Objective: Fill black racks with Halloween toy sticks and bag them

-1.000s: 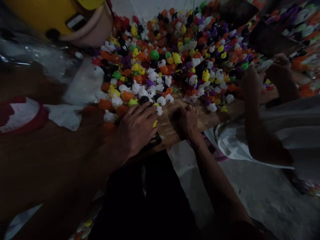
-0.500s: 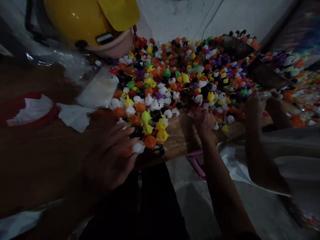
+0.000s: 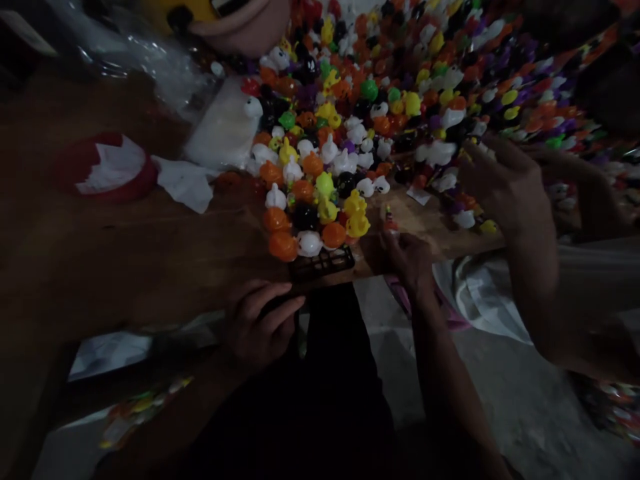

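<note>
My left hand is off the table's front edge, close to the black grid tray. Its fingers are bent and apart, and nothing shows between them. Rows of small toy heads stand on the tray, among them an orange pumpkin-like one, a white one and a yellow one. To the right of the tray, my right hand pinches a small orange toy with a thin, colourful upper part. Dim light hides its exact kind.
A big heap of coloured toys spreads over the wooden table. At left are a red bowl with white paper, a paper scrap and clear plastic bags. Another person's hand reaches in from the right.
My left hand has drawn back from the toys on the tray towards the table edge. My right hand has come away from the heap, with the small orange toy now visible. The view has tilted down.
</note>
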The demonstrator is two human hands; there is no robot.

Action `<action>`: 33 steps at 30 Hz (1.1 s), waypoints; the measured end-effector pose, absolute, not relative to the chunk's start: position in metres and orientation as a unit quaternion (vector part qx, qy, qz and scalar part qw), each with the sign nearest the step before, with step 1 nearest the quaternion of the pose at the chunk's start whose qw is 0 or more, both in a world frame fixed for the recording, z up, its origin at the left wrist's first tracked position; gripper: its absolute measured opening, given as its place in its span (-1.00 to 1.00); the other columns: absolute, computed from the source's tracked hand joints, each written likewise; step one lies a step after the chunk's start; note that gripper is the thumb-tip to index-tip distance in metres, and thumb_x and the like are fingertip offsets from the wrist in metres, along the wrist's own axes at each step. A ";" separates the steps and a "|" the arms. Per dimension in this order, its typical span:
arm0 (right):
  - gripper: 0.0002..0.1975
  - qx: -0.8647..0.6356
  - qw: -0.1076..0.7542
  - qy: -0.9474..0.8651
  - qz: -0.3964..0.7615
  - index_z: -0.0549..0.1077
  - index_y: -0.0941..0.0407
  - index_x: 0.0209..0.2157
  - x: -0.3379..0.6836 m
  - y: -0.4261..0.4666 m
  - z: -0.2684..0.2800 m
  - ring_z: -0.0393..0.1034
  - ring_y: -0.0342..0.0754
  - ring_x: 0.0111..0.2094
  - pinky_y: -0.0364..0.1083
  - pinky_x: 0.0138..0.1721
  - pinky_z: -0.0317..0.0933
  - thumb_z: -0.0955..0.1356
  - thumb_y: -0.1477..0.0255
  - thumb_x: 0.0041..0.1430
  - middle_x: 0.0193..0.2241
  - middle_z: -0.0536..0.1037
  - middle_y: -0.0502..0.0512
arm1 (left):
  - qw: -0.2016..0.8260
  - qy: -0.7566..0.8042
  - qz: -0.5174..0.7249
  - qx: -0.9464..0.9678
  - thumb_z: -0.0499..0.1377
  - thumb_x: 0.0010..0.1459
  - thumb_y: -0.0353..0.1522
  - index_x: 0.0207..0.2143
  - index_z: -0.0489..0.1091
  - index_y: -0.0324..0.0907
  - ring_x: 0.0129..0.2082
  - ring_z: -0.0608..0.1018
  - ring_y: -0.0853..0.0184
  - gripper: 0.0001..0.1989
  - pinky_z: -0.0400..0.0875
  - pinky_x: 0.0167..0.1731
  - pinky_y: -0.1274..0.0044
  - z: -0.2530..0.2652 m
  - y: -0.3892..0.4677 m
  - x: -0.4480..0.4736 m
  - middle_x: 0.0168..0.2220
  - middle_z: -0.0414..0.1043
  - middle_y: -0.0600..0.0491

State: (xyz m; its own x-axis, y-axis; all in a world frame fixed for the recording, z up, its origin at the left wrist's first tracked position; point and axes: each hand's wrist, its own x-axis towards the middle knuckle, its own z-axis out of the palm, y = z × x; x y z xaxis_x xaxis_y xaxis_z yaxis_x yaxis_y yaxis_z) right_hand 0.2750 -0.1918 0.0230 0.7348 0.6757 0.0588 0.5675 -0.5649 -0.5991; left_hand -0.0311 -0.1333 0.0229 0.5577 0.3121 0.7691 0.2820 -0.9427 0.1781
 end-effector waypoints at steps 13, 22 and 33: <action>-0.56 -0.790 0.171 -0.586 -0.058 0.51 0.11 0.17 0.314 -0.173 0.035 0.51 0.04 -0.16 -0.06 -0.23 0.30 0.24 0.50 0.31 0.07 0.56 0.27 | 0.029 0.306 0.341 0.888 0.21 0.30 -0.45 -0.09 0.45 -0.13 -0.20 0.60 0.16 -0.85 0.51 -0.14 0.34 -0.007 -0.116 -0.045 -0.20 0.58 -0.03; -0.74 -0.737 0.196 -0.646 -0.038 0.58 0.15 -0.08 0.326 -0.154 0.018 0.46 0.10 -0.06 0.00 -0.09 0.33 0.30 0.42 0.30 0.00 0.54 0.31 | 0.081 0.374 0.329 0.863 0.14 0.40 -0.24 -0.09 0.52 -0.15 -0.06 0.64 0.11 -0.77 0.52 -0.06 0.32 -0.023 -0.093 -0.012 -0.11 0.64 -0.07; -0.74 -0.851 0.214 -0.476 -0.060 0.55 0.09 -0.19 0.258 -0.247 0.008 0.46 0.09 -0.38 -0.03 -0.39 0.20 0.27 0.30 0.29 -0.38 0.61 0.21 | 0.161 0.417 0.265 0.855 0.15 0.35 -0.28 -0.10 0.55 -0.12 0.00 0.60 0.04 -0.79 0.37 0.13 0.16 -0.021 -0.090 0.019 -0.08 0.63 -0.08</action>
